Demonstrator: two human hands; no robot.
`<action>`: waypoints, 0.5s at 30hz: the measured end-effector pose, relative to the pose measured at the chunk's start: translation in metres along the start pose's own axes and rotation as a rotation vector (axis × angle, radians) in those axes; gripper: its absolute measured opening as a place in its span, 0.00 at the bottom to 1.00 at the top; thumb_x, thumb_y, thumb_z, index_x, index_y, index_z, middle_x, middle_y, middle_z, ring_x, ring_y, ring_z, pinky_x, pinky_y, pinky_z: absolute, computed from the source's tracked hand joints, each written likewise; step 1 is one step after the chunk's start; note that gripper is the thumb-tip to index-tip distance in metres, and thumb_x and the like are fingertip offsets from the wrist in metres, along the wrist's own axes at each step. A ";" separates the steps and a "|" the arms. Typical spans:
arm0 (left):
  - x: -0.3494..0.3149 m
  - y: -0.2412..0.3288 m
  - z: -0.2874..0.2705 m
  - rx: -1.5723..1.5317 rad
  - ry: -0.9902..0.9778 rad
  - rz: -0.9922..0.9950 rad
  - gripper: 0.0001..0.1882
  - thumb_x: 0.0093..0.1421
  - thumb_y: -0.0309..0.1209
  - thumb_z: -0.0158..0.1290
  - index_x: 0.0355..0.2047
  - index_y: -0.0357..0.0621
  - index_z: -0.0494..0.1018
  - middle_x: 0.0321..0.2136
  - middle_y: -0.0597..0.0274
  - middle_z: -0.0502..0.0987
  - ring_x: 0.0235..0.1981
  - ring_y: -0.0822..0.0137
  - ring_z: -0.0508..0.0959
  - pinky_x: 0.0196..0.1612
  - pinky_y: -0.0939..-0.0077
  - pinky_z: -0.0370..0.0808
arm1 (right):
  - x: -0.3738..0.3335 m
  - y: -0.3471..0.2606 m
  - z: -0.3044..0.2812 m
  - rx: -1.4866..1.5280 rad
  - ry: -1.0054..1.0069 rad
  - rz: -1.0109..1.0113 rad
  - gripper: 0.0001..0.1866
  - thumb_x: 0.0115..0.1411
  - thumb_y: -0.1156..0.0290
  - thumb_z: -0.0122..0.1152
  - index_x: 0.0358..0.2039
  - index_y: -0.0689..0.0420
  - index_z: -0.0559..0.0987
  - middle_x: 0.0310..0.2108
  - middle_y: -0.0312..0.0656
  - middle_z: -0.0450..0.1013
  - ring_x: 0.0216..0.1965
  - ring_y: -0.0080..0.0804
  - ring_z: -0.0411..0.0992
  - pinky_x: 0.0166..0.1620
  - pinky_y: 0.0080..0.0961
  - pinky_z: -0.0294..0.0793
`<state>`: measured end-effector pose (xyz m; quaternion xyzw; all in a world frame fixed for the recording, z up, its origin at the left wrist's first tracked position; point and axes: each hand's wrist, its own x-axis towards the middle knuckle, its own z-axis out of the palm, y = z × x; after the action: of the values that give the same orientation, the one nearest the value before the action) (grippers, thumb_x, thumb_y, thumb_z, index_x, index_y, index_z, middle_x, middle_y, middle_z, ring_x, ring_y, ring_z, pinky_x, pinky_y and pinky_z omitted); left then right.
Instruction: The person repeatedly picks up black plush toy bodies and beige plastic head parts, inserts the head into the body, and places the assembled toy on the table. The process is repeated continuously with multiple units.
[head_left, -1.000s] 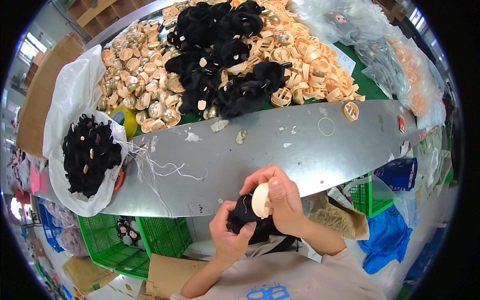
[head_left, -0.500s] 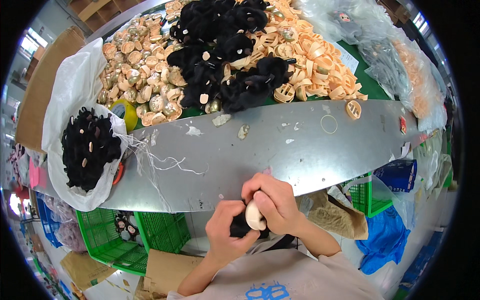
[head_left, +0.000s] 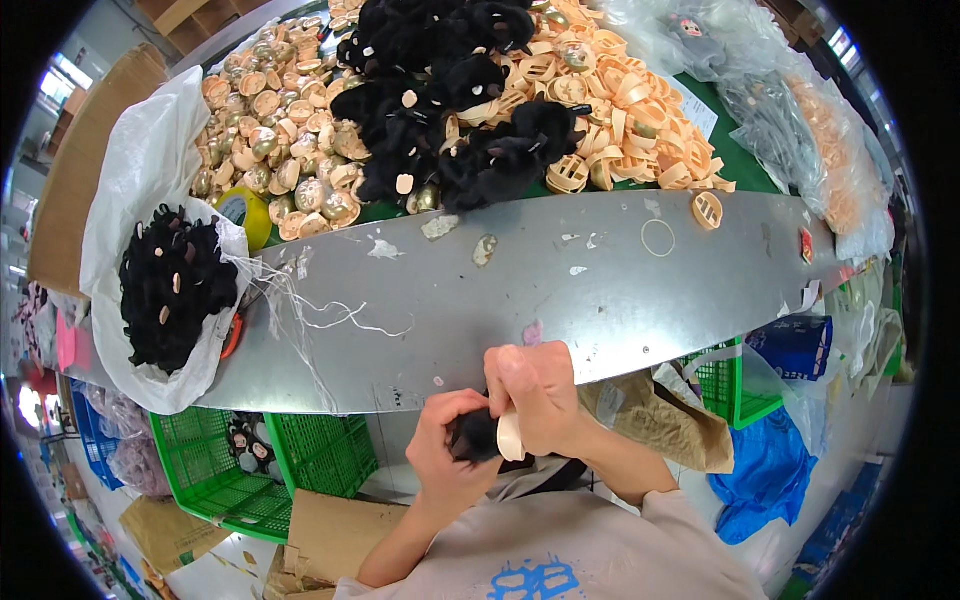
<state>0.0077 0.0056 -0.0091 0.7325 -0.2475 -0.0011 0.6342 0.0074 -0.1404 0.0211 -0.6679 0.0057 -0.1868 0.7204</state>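
Just in front of my body, below the table's near edge, my left hand (head_left: 440, 455) is closed around a black plush piece (head_left: 474, 437). My right hand (head_left: 540, 400) grips a peach plastic part (head_left: 511, 438) with a curved rim, pressed up against the plush. Its thumb points up and the fingers are curled in. Whether the part sits inside the plush or only touches it, I cannot tell, since my fingers cover the join.
Across the metal table (head_left: 450, 300) lie piled black plush pieces (head_left: 430, 100), peach plastic frames (head_left: 640, 130) and gold-and-peach half shells (head_left: 290, 130). A white sack (head_left: 110, 200) of black plush, yellow tape (head_left: 245, 215) and loose strings (head_left: 320, 318) are left. Green crates (head_left: 220, 490) stand below.
My right hand has turned, its thumb lifting off the front of the peach part, which now shows edge-on. More of the black plush is visible beside it in my left hand.
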 end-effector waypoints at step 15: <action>0.023 -0.016 -0.024 -0.412 0.211 -0.528 0.13 0.57 0.15 0.54 0.43 0.35 0.70 0.41 0.63 0.74 0.43 0.77 0.74 0.42 0.85 0.71 | -0.014 0.011 -0.004 -0.153 -0.078 0.080 0.16 0.63 0.59 0.64 0.36 0.61 0.77 0.28 0.39 0.71 0.24 0.25 0.67 0.28 0.21 0.67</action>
<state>0.0413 0.0213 -0.0125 0.6240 0.0229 -0.1394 0.7685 -0.0036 -0.1400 0.0069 -0.7271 0.0187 -0.1306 0.6738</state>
